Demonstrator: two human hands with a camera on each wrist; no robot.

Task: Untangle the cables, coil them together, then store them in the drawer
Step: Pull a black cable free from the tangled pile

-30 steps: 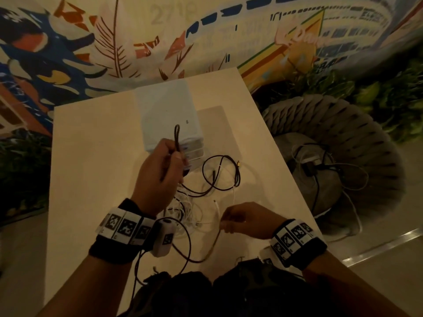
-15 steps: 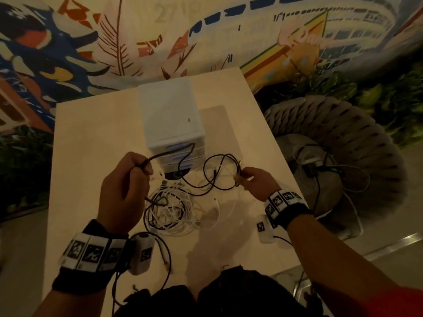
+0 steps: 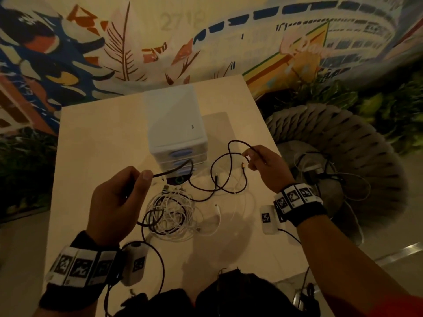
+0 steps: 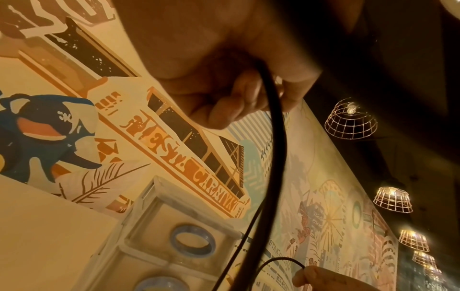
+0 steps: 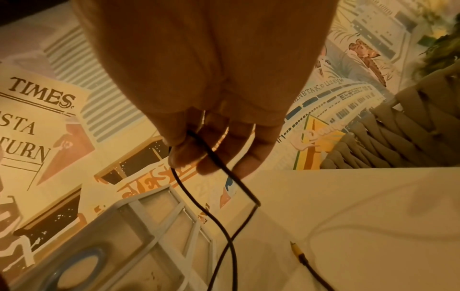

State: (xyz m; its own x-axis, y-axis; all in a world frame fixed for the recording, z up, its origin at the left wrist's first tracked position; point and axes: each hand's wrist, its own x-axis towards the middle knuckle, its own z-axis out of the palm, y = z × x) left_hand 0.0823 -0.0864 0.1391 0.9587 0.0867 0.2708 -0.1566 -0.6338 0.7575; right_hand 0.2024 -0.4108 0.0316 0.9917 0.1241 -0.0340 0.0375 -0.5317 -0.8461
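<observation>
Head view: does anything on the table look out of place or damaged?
Nothing looks damaged. The oddity is the task's own: white cables lie in a knotted heap with loops of the black cable running through it, while the left hand and right hand hold that cable up. The drawer unit stands upright.

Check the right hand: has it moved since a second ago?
Yes. The right hand went from the table's near edge, beside the white cable pile, out to the right of the drawer unit, now pinching the black cable.
</observation>
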